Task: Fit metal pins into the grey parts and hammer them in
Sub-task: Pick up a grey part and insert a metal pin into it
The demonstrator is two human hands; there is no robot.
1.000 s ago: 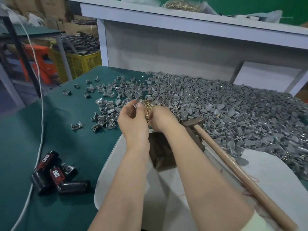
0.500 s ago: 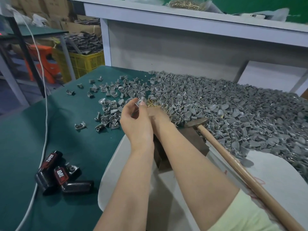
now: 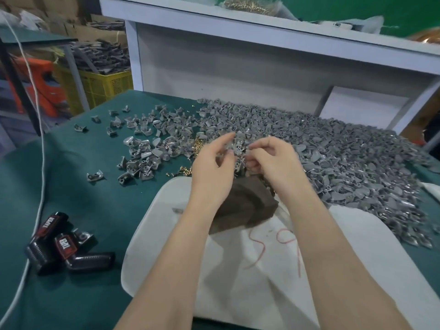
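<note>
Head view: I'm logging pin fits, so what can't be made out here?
All head view:
Grey part pinched by the left hand: motion-blurred; a pin in it cannot be told.
Right hand: its curled fingers hide what they hold.
Brown block: partly behind both hands.
Pin bag on the shelf: cut by the top edge.

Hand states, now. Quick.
Left hand: pinches a grey part.
Right hand: fingers curled at that part; blur hides whether they hold anything.
</note>
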